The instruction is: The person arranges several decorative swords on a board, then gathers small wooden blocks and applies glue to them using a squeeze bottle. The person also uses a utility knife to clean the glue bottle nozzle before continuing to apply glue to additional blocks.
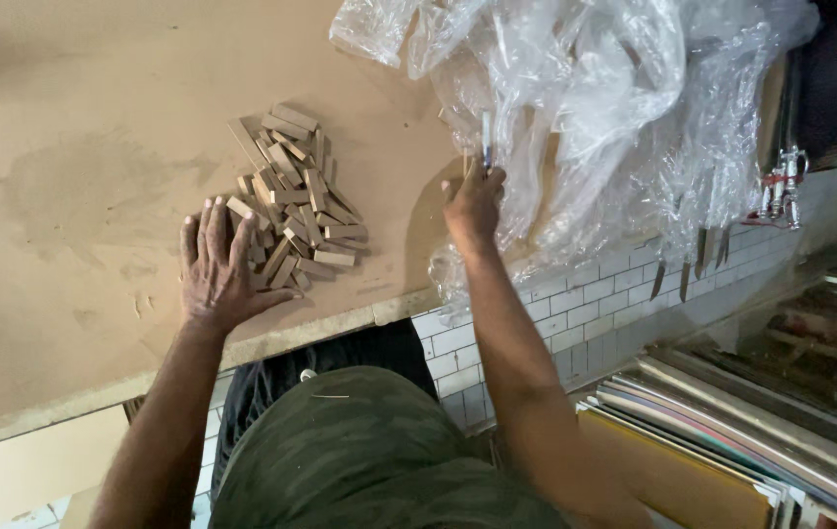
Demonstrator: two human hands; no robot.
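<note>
The left hand [217, 264] is laid flat and open on the tabletop [75, 196], fingers spread, nothing clasped; its fingertips are pressed against the near edge of a pile of small wooden blocks [293, 201], and one pale block is touched at the fingertips. The pile is heaped loosely just beyond and to the right of that hand, blocks lying crosswise on one another.

Over on the right, the right hand [474, 201] is closed around a thin pen-like stick [486, 137], which is held upright, its tip pointing away from the body. That hand is set at the edge of a big crumpled sheet of clear plastic [614, 108], which is spread over the far right end of the table and draped over its edge.

The blocks are thus found between the two hands, touching the left and well apart from the right.

Below the table edge, white tiled floor [575, 304] is seen, with a stack of flat boards [712, 451] at lower right.
</note>
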